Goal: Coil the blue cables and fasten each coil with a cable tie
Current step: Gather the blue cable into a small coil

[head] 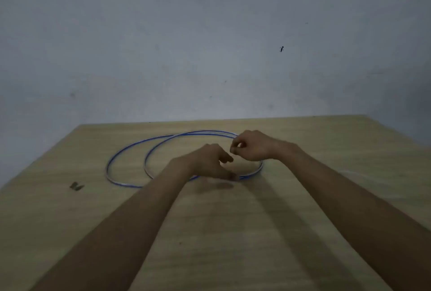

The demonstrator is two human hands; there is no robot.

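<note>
A thin blue cable (130, 150) lies in two wide overlapping loops on the wooden table (233, 232). My left hand (210, 162) reaches over the near edge of the loops; its fingertips touch down on the cable where the strands cross. My right hand (251, 146) hovers just above and to the right, over the far right part of the loops, with fingers curled and thumb meeting forefinger as if pinching something small. What it pinches is too small and blurred to make out. No cable tie is plainly visible.
A small dark object (76, 186) lies on the table at the left. A grey wall (210, 45) rises directly behind the table's far edge. The table's left and right corners slope away.
</note>
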